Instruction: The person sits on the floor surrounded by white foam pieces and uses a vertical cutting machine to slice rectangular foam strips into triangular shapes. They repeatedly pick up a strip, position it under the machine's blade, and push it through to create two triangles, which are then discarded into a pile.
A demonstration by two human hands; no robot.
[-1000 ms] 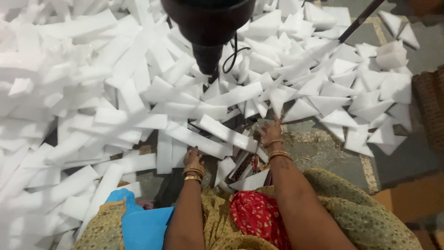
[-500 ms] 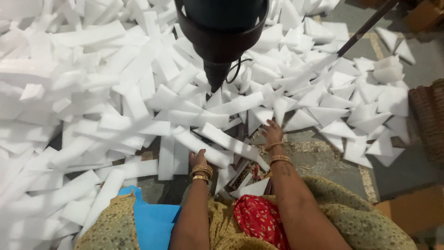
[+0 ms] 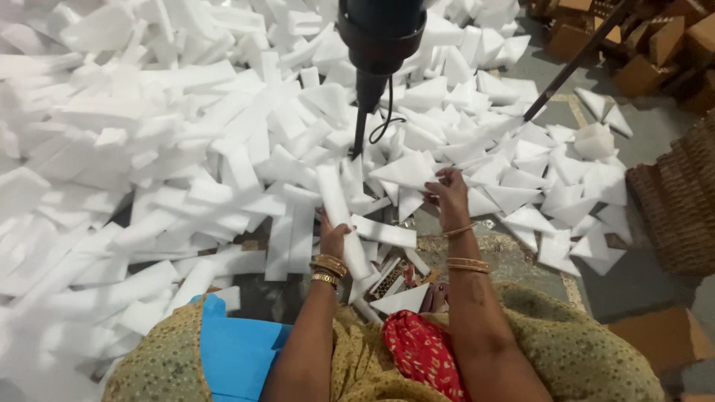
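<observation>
The left hand has its grip closed round a long white foam strip that runs up and away from it, while the right hand, just to its right, pinches the edge of a triangular foam piece lying just beyond its fingertips.

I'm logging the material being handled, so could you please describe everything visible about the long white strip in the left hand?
The long white strip looks like foam: a flat, plain, straight-edged bar. It runs from near the pile of white offcuts down toward the lap. The left hand holds it around mid-length; a shorter white piece lies against it.
</observation>
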